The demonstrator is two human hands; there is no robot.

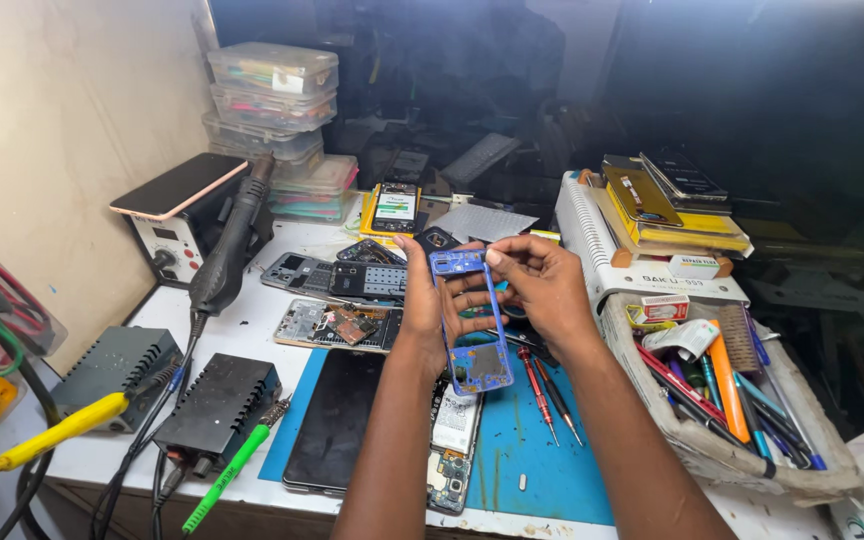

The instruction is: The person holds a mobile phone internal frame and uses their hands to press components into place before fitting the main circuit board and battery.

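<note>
Both hands held the blue phone mid-frame [470, 322] upright above the blue mat [522, 440]; left hand [430, 305] gripped its side, right hand [542, 285] pinched its top corner; long axis ran vertical.

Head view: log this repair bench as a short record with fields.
Setting: white workbench with a blue mat
Left hand: grips the blue phone frame by its left side
Right hand: pinches the frame's top right corner
Below hands: black phone screen, opened phone, two red screwdrivers
Left side: hot air handpiece, two black power units
Right side: tray of tools
Back: stacked clear boxes
</note>
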